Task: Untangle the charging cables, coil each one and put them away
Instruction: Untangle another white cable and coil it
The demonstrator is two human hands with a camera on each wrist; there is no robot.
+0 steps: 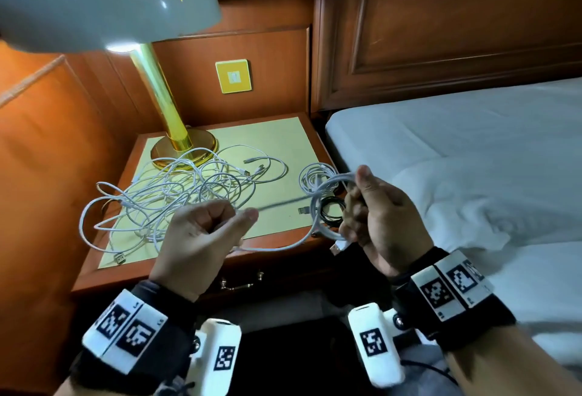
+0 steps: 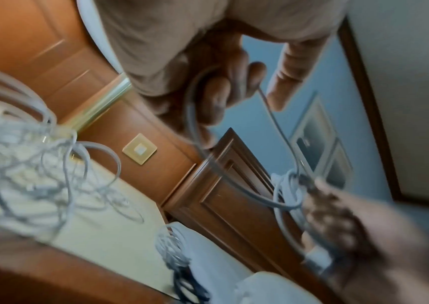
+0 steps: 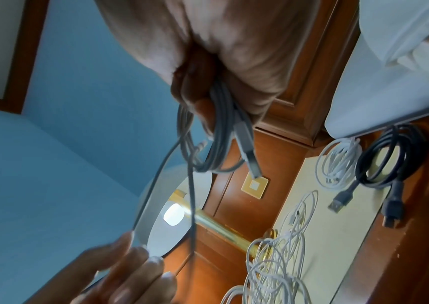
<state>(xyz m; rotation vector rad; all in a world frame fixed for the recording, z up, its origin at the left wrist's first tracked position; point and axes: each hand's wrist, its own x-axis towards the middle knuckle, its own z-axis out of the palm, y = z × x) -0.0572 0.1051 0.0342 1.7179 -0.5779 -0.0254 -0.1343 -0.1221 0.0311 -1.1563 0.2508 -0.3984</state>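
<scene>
Cable-coiling was the step you had in hand: your right hand [image 1: 374, 210] gripped a half-made coil of white cable [image 1: 327, 203] in front of the nightstand [image 1: 201, 273], its USB plug [image 1: 338, 246] hanging below the fingers. Your left hand [image 1: 201, 235] held the loose run of that same cable, fingers curled round it with the thumb laid along it, and the slack sagged between both hands. By my judgement, you next had to bring that run across and lay another loop into the right hand without letting the earlier turns slip. Beyond your hands, two finished coils, a white coil [image 1: 316, 177] and a black coil [image 1: 330, 210], lay on the nightstand's right side. Further left, the white tangle [image 1: 176, 194] was spread before the lamp base [image 1: 184, 151], not yet sorted.
</scene>
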